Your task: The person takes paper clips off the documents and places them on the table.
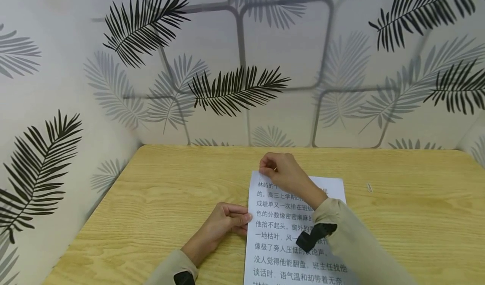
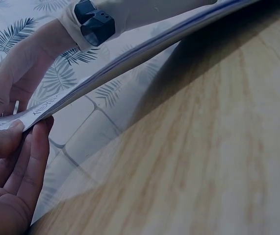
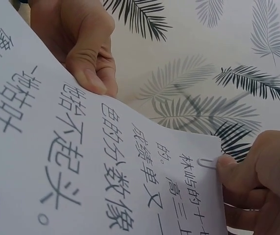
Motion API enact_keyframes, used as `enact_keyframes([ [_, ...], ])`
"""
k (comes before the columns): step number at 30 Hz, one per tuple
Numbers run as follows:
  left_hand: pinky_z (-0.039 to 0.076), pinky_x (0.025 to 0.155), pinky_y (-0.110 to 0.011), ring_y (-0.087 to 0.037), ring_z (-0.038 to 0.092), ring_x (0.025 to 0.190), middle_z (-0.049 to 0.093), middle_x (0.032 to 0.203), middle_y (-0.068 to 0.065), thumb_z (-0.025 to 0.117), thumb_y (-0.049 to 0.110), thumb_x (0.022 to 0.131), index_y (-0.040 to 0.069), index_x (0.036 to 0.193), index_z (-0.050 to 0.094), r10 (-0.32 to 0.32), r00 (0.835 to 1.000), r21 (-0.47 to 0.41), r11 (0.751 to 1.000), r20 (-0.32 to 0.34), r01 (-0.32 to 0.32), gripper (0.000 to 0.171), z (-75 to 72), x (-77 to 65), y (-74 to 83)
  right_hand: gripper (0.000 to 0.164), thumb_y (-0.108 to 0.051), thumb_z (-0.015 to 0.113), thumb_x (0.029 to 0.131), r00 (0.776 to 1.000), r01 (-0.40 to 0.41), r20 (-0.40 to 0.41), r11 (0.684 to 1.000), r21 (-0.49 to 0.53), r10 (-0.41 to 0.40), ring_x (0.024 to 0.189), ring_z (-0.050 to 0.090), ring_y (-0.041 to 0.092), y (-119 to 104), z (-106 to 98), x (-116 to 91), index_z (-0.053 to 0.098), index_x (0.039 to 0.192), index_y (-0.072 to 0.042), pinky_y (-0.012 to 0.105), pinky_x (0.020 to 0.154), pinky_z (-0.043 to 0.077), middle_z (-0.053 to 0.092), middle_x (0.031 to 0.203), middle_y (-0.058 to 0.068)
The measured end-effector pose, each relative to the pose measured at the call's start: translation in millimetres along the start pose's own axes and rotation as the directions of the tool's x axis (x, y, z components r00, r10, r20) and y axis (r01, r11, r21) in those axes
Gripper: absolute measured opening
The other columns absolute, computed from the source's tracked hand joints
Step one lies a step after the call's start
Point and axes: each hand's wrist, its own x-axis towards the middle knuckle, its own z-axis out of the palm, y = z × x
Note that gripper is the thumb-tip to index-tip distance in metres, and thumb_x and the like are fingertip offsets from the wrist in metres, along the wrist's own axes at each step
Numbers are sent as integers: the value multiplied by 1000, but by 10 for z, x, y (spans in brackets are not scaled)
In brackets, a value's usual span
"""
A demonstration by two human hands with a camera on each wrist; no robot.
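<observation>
Clip (image 3: 207, 162) on a paper stack (image 1: 278, 243)

The left hand (image 1: 227, 222) pinches the stack's left edge over the worktop's (image 1: 170, 184) middle; farther, the right hand (image 1: 288, 174) pinches the clip near the top-left corner. Beyond the far edge: leaf-print wall (image 1: 280, 36).

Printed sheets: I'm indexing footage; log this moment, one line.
left hand: pinches printed sheets, left edge; right hand: pinches paper clip, top edge

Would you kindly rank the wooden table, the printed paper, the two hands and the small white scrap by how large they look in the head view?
1. Wooden table
2. Printed paper
3. Left hand and right hand, which look too alike to rank
4. Small white scrap
</observation>
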Motion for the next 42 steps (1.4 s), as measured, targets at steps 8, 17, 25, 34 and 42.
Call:
enact_keyframes([
  [8, 58, 62, -25, -11, 67, 65, 72, 77, -7, 63, -4, 88, -24, 109, 58, 5, 1000, -8, 1000, 3, -5, 30, -3, -5, -21, 10, 3, 65, 88, 1000, 6, -16, 1000, 29, -6, 71, 57, 14, 0, 32, -17, 61, 82, -4, 28, 67, 50, 64, 77, 4],
  [17, 59, 63, -26, -11, 68, 66, 72, 80, -9, 63, -6, 87, -25, 110, 55, 27, 1000, -16, 1000, 15, -27, 31, 0, -2, -24, 9, 3, 62, 90, 997, -43, -52, 994, 97, 48, 70, 53, 15, 2, 10, -44, 60, 84, -4, 26, 63, 44, 61, 78, 4],
  [25, 59, 63, -26, -12, 68, 67, 72, 81, -9, 63, -6, 87, -26, 109, 55, 64, 998, -20, 998, 1, -64, 31, -6, -1, -7, 9, 4, 61, 90, 996, -34, -77, 992, 119, 43, 72, 56, 17, -33, -23, -25, 61, 85, -4, 28, 66, 46, 62, 79, 5],
  [34, 58, 63, -26, -12, 68, 67, 72, 81, -8, 63, -7, 87, -27, 108, 54, 94, 995, -13, 996, 13, -94, 31, -3, -14, -14, 10, 4, 57, 93, 990, -78, -100, 980, 185, 98, 77, 65, 19, 37, -89, -18, 60, 85, -3, 28, 71, 51, 66, 81, 8],
  [42, 58, 64, -26, -12, 69, 68, 73, 85, -11, 63, -7, 87, -27, 109, 54, 116, 993, -3, 993, 26, -116, 31, -19, -16, -17, 8, 4, 56, 94, 985, -48, -150, 975, 217, 82, 72, 64, 21, 15, -211, -29, 59, 88, 0, 24, 63, 50, 65, 79, 11],
])
